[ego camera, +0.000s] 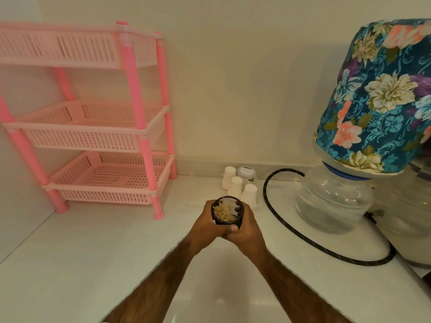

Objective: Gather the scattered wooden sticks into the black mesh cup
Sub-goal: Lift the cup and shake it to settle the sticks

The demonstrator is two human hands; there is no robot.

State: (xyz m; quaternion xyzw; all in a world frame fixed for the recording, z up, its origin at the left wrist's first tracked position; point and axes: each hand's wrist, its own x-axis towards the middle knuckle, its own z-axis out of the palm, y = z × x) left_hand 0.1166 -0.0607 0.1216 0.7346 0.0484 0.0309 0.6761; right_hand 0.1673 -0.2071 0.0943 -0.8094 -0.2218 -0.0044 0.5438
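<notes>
The black mesh cup [236, 209] is held upright over the white counter, a little past the middle. A bundle of wooden sticks [223, 213] stands inside it, leaning toward its left wall. My left hand [204, 224] wraps the cup's left side and my right hand [247, 229] wraps its right side, thumb across the front. The cup's lower body is hidden by my fingers. I see no loose sticks on the counter.
A pink three-tier plastic rack [93, 127] stands at the back left. Three white paper cups [235, 186] and a small lidded jar [246, 173] sit just behind the cup. A water bottle under a floral cover [373, 113] and a black hose [303, 234] fill the right.
</notes>
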